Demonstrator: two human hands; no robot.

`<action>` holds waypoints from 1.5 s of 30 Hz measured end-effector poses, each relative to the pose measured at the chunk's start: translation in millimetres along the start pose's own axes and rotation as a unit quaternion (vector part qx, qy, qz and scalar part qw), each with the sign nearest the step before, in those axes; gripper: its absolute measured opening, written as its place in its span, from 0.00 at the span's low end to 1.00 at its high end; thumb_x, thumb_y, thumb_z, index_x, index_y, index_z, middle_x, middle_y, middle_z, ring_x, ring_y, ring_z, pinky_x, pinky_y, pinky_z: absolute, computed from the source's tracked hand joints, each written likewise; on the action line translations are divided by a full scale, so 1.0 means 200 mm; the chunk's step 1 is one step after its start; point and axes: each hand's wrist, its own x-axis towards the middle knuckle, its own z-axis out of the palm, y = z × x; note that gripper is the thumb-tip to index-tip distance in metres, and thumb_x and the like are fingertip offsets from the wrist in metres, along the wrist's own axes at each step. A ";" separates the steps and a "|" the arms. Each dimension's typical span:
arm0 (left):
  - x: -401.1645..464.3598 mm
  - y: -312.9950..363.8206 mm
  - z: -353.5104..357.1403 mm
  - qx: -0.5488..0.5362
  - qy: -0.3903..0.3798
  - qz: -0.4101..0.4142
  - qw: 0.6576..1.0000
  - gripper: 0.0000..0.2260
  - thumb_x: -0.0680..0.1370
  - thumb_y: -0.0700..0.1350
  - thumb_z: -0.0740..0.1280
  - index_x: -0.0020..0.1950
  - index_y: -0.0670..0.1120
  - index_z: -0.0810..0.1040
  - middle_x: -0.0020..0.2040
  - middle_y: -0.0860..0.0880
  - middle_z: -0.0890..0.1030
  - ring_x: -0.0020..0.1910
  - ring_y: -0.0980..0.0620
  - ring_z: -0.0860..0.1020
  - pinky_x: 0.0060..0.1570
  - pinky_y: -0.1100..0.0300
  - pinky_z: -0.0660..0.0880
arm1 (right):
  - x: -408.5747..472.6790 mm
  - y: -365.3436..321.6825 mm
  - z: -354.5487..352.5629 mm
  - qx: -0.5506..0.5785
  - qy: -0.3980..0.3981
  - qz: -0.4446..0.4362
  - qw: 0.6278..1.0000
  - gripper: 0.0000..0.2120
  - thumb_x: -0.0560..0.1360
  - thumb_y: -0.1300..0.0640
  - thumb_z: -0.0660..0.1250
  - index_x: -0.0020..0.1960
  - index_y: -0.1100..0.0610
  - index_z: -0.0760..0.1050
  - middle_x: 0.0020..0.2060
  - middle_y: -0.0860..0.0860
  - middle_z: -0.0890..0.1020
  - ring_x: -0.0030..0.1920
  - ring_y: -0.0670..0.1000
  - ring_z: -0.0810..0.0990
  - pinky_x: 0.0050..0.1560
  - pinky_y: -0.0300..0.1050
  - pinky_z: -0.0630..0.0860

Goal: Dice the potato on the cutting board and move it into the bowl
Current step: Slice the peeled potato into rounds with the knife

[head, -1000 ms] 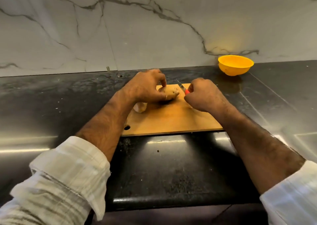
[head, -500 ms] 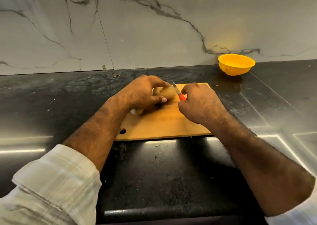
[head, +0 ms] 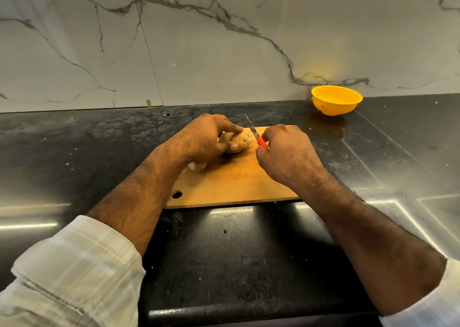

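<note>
A brown-skinned potato (head: 241, 140) lies at the far side of the wooden cutting board (head: 234, 187). My left hand (head: 206, 137) grips it from the left, thumb on its near side and fingers over the top. My right hand (head: 286, 152) holds a knife (head: 256, 136) with a red handle, its blade angled up and away just right of the potato's end. A pale cut potato piece (head: 199, 166) lies on the board under my left wrist. The yellow bowl (head: 336, 100) sits empty at the back right, by the wall.
The board lies on a black stone counter (head: 74, 157) with a marble wall (head: 199, 47) behind. The counter's front edge runs near the bottom of the view. A hanging hole (head: 177, 194) marks the board's near left corner.
The knife blade has lifted and tilted more upright beside the potato's right end. My left hand keeps its grip on the potato.
</note>
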 end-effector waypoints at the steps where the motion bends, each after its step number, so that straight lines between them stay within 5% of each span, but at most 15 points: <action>1: 0.00 0.00 0.00 0.008 0.003 -0.001 1.000 0.23 0.79 0.57 0.73 0.74 0.62 0.76 0.70 0.54 0.77 0.67 0.50 0.74 0.66 0.42 0.75 | 0.00 -0.01 0.00 -0.005 -0.003 -0.003 1.000 0.17 0.81 0.51 0.68 0.67 0.55 0.77 0.57 0.54 0.82 0.51 0.52 0.79 0.45 0.45 0.77; 13: 0.03 0.03 0.02 0.035 0.002 0.002 0.999 0.21 0.81 0.57 0.71 0.74 0.61 0.76 0.71 0.52 0.75 0.70 0.48 0.71 0.70 0.42 0.71 | 0.03 -0.06 0.01 -0.009 -0.032 0.011 0.999 0.15 0.80 0.54 0.71 0.66 0.56 0.79 0.55 0.54 0.83 0.49 0.52 0.79 0.52 0.48 0.81; 23: 0.02 0.05 0.02 0.022 0.011 -0.009 1.000 0.21 0.80 0.55 0.72 0.73 0.60 0.77 0.72 0.52 0.74 0.72 0.47 0.69 0.71 0.41 0.70 | 0.04 -0.04 0.01 0.003 -0.019 0.006 1.000 0.13 0.79 0.55 0.71 0.62 0.55 0.81 0.46 0.51 0.81 0.46 0.51 0.80 0.44 0.46 0.79; 34: 0.02 0.05 0.03 0.024 0.023 -0.018 0.999 0.21 0.79 0.57 0.73 0.72 0.61 0.78 0.73 0.51 0.75 0.71 0.46 0.72 0.71 0.42 0.72 | 0.02 -0.04 0.04 0.020 -0.031 0.027 0.999 0.16 0.79 0.54 0.72 0.66 0.56 0.79 0.54 0.53 0.82 0.52 0.53 0.80 0.53 0.49 0.83; 38: 0.01 0.05 0.03 0.018 0.022 -0.019 0.999 0.21 0.79 0.57 0.73 0.72 0.60 0.78 0.73 0.51 0.75 0.71 0.47 0.72 0.71 0.43 0.72 | 0.02 -0.06 0.07 0.011 -0.051 0.030 0.998 0.17 0.80 0.54 0.71 0.67 0.55 0.76 0.51 0.51 0.77 0.51 0.52 0.77 0.53 0.49 0.82; 45: 0.00 0.04 0.01 0.004 0.032 -0.022 0.999 0.20 0.78 0.57 0.75 0.69 0.63 0.79 0.71 0.49 0.77 0.68 0.47 0.75 0.66 0.42 0.76 | 0.02 -0.03 0.05 0.004 -0.003 0.028 1.000 0.13 0.80 0.53 0.69 0.63 0.55 0.81 0.50 0.53 0.83 0.48 0.53 0.81 0.48 0.49 0.83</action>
